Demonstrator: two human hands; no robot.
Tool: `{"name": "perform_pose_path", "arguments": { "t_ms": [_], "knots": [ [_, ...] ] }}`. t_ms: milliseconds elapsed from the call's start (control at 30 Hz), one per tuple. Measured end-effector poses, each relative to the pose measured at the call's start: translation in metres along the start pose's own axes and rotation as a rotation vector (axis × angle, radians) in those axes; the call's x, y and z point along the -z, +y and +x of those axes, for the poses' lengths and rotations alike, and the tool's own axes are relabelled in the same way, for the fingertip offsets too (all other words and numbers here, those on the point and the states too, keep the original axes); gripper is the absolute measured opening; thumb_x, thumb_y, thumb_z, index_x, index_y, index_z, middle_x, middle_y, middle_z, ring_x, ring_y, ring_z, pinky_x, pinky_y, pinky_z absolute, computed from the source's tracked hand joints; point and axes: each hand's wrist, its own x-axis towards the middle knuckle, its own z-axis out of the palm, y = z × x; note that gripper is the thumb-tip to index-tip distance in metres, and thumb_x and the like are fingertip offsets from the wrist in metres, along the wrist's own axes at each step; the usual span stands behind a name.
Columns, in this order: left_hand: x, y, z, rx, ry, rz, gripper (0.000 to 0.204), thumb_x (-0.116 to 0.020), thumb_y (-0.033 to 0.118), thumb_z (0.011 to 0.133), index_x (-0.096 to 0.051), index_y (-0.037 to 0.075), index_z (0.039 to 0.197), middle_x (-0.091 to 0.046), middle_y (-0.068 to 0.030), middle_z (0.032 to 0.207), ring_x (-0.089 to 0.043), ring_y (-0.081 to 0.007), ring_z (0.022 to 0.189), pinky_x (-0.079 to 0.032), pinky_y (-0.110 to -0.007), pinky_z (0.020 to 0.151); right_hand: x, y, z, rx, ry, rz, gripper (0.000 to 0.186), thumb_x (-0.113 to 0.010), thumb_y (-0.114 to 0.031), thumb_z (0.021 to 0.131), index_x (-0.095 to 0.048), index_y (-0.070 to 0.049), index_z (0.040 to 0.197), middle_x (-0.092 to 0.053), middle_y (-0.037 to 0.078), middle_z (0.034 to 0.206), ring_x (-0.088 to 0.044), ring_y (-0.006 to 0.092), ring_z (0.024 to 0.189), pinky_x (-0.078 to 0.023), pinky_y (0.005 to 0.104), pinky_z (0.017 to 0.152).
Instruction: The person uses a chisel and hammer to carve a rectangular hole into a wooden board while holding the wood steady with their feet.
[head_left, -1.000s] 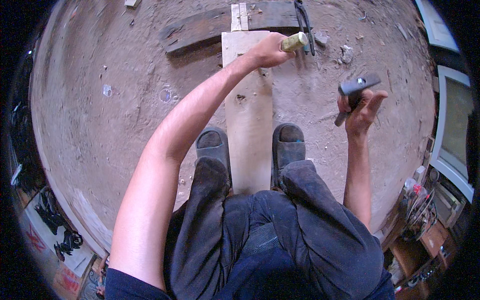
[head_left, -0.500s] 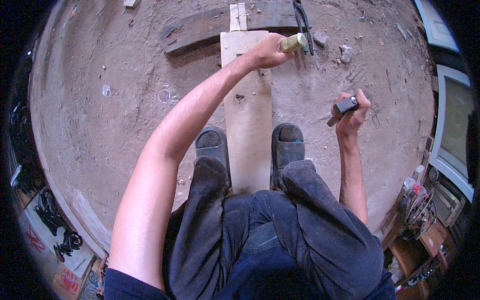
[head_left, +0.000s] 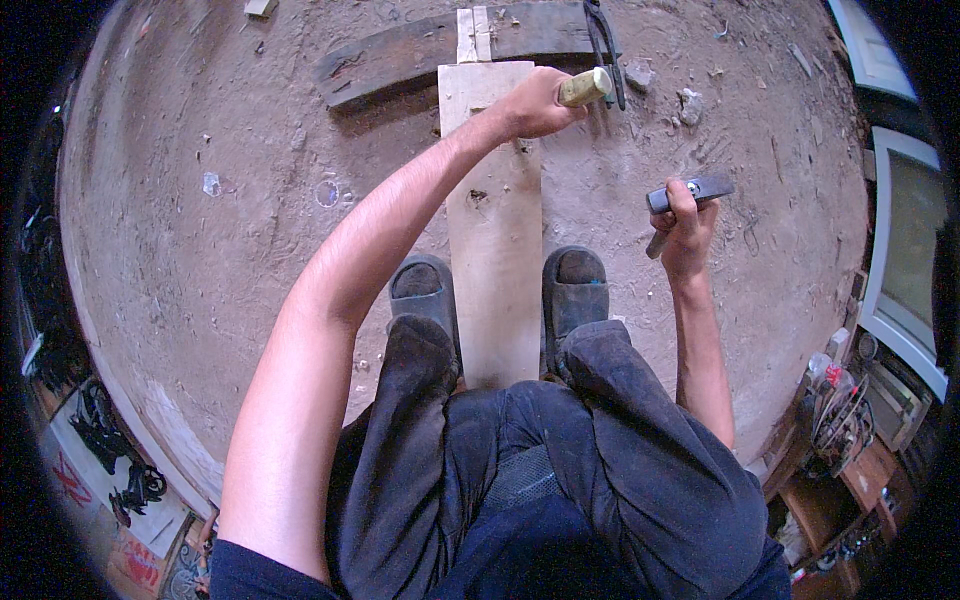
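Note:
A pale wooden board [head_left: 495, 270] runs lengthwise between my feet, with a dark knot and a small notch in its far part. My left hand [head_left: 540, 103] is closed over the board's far end around the pale yellow-green handle of what looks like a chisel [head_left: 585, 87]; its blade is hidden behind the hand. Off to the right, my right hand [head_left: 688, 240] grips a hammer [head_left: 668, 200], held above the floor and apart from the board. The hammer's dark metal head lies across the top of the fist, and a short piece of handle shows below.
Beyond the board lies a dark curved timber [head_left: 400, 60] with a light wooden strip [head_left: 474, 38] across it. Black pincers-like metal tool [head_left: 606, 50] rests at its right end. Stones [head_left: 689, 107] dot the dirt floor. White framed panels [head_left: 900, 260] and a cluttered shelf [head_left: 845, 480] stand right.
My right hand has shifted slightly left and turned, so the hammer head now shows its full length sideways. My left hand and the chisel-like tool stay almost in place.

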Motion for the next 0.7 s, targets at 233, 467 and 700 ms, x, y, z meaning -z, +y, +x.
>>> {"name": "perform_pose_path", "arguments": {
  "t_ms": [233, 467, 700],
  "knots": [
    [-0.001, -0.001, 0.002, -0.007, -0.012, 0.012, 0.022, -0.066, 0.018, 0.077, -0.053, 0.000, 0.074, -0.050, -0.0012, 0.062, -0.045, -0.0102, 0.062, -0.041, -0.033, 0.057, 0.003, 0.012, -0.002, -0.118, 0.017, 0.194, 0.044, -0.053, -0.047, 0.091, -0.052, -0.008, 0.069, -0.039, -0.004, 0.053, -0.031, 0.0069, 0.044, -0.023, 0.0254, 0.043],
    [-0.002, 0.000, 0.000, 0.001, -0.011, -0.008, 0.022, -0.064, 0.018, 0.077, -0.052, 0.000, 0.072, -0.049, -0.0004, 0.061, -0.044, -0.0098, 0.061, -0.040, -0.034, 0.056, -0.008, 0.007, 0.002, -0.287, 0.184, 0.276, 0.055, -0.041, -0.056, 0.093, -0.055, -0.007, 0.072, -0.037, -0.002, 0.048, -0.032, 0.0114, 0.041, -0.024, 0.0287, 0.041],
    [-0.001, -0.002, -0.001, -0.016, -0.018, -0.008, 0.023, -0.064, 0.018, 0.077, -0.052, -0.001, 0.073, -0.049, -0.0012, 0.060, -0.044, -0.0103, 0.060, -0.040, -0.034, 0.055, -0.006, 0.010, -0.002, -0.314, 0.075, 0.269, 0.055, -0.042, -0.056, 0.092, -0.051, -0.010, 0.065, -0.036, -0.003, 0.046, -0.031, 0.0095, 0.039, -0.023, 0.0264, 0.039]
  ]
}}
